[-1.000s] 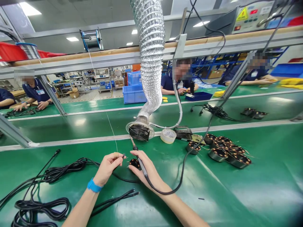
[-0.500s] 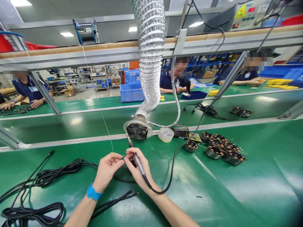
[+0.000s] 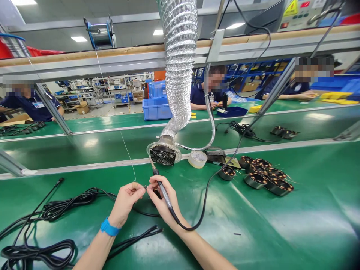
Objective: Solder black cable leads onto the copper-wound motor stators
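Observation:
My right hand (image 3: 165,200) is closed around a soldering iron (image 3: 165,194), its tip pointing up and away toward the fan. The fingertips of that hand are pinched together close to my left hand. My left hand (image 3: 126,200), with a blue band (image 3: 110,227) on the wrist, pinches a thin dark wire end (image 3: 145,186) that shows between the two hands. A fine solder wire (image 3: 128,153) runs down to the left fingers. Behind the right fingers is a dark part, mostly hidden. A black cable (image 3: 150,215) passes below the hands.
A fan (image 3: 163,155) on a silver duct (image 3: 180,75) stands ahead. Tape (image 3: 197,159) and several wound stators (image 3: 255,180) lie right. Coiled black cables (image 3: 42,249) lie left. The iron's cord (image 3: 206,195) loops right. Co-workers sit across the green bench (image 3: 253,232).
My left hand has shifted slightly left and down, and less of the wire end shows between the hands. My right hand keeps the soldering iron nearly still. The co-worker at left has moved their arms.

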Demonstrator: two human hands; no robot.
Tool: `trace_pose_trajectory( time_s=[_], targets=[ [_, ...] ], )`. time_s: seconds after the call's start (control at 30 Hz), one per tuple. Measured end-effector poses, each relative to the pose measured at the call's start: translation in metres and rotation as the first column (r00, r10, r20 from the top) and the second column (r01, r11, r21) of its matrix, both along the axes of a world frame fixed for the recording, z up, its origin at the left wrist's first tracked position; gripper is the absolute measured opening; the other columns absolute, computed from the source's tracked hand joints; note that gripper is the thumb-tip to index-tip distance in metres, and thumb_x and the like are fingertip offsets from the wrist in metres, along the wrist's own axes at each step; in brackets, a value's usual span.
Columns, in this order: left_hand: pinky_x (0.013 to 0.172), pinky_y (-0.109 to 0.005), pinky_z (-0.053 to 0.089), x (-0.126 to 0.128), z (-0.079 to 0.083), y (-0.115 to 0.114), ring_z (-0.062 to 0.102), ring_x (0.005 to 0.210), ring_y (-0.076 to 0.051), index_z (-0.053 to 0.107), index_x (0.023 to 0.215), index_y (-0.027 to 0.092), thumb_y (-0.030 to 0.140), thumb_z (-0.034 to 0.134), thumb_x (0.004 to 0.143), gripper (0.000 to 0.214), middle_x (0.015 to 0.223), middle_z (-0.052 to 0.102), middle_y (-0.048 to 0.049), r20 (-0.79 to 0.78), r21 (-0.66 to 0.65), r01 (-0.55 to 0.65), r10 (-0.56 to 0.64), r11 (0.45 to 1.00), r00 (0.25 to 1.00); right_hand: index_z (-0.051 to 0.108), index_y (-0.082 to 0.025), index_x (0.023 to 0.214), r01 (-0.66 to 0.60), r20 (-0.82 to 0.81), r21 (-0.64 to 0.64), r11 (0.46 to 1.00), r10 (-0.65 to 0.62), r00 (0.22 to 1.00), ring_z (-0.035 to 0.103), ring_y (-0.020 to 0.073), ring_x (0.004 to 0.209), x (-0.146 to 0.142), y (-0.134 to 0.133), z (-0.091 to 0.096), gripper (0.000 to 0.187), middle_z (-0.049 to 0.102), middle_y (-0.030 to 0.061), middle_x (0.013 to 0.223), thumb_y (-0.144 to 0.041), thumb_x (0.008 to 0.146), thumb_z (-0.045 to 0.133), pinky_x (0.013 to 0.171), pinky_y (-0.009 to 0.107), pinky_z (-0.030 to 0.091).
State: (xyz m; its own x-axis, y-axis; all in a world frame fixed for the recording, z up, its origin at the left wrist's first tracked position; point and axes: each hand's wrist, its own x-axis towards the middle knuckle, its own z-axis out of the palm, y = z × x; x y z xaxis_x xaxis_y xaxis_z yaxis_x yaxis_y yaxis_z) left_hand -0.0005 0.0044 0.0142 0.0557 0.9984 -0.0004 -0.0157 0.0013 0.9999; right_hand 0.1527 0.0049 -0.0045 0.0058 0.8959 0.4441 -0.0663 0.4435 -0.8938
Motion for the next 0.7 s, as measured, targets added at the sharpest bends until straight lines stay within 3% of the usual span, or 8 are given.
trace_pose_trajectory(
  time_s=[0.3,0.43,0.53,0.7],
  targets=[
    [0.053,-0.02,0.032,-0.0014,-0.0059,0.0011,0.04,0.058,-0.008,0.058,0.078,0.018,0.033,0.079,0.07,0.027,0.067,0.048,0.0054,0.146,-0.039,0.061,-0.055,0.997,0.988,0.06,-0.024,0.107,0.012,0.018,0.009,1.0,-0.013,1.0,0.066,0.0158,0.078,-0.0027,-0.0006,-0.0013,0.022,0.063,0.0032,0.094,-0.024,0.086,0.066,0.076,0.029,0.057],
    [0.055,-0.02,0.033,-0.001,-0.004,0.0005,0.043,0.061,-0.009,0.063,0.083,0.017,0.035,0.079,0.072,0.027,0.07,0.052,0.0037,0.153,-0.043,0.093,-0.085,0.995,0.985,0.059,-0.024,0.107,0.016,0.011,0.007,1.0,-0.016,1.0,0.066,0.0158,0.078,-0.0019,0.0001,-0.002,0.022,0.064,0.003,0.094,-0.023,0.086,0.065,0.075,0.029,0.057],
    [0.056,-0.021,0.032,-0.0003,-0.0032,0.0002,0.042,0.062,-0.009,0.069,0.087,0.014,0.04,0.08,0.074,0.031,0.072,0.058,0.0008,0.107,-0.036,0.056,-0.052,0.998,0.993,0.059,-0.024,0.106,0.023,0.021,0.013,1.0,-0.024,1.0,0.067,0.0156,0.076,-0.0009,-0.0003,-0.0008,0.02,0.064,0.0028,0.093,-0.023,0.087,0.064,0.074,0.029,0.057],
    [0.055,-0.021,0.031,0.0011,-0.0016,-0.0008,0.04,0.06,-0.01,0.071,0.079,0.014,0.046,0.081,0.071,0.034,0.073,0.063,-0.0012,0.037,-0.004,-0.038,0.038,0.999,0.999,0.059,-0.025,0.107,0.05,0.082,0.082,0.995,-0.057,0.995,0.068,0.0175,0.085,0.001,-0.0001,0.0035,0.027,0.064,0.003,0.098,-0.015,0.082,0.064,0.08,0.031,0.056]
  ],
)
